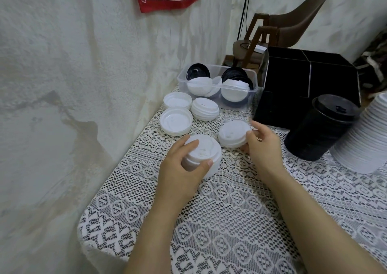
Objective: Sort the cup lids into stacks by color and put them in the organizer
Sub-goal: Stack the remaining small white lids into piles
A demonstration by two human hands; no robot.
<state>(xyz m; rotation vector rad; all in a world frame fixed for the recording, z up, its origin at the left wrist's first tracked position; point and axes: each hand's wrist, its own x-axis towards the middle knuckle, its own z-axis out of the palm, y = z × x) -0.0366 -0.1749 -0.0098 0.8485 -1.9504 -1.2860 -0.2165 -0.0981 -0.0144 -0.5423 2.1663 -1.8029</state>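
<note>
The light is soft and even, not very bright, with a cool, green look. It seems to come from above, since only faint, soft shadows lie on the white lace tablecloth [230, 211] under the left hand [184, 165] and the right hand [261, 146]. The right hand's fingertips [254, 125] look a little blurred. The black box organizer with dividers [303, 81] is so dark that its insides are hard to see. Small bright spots shine on the rim of the clear plastic box [219, 86] and on the shiny round black lid [198, 71] in it. The picture bends near the edges: the tall stack of white plastic lids [364, 139] curves, and both arms look stretched.
</note>
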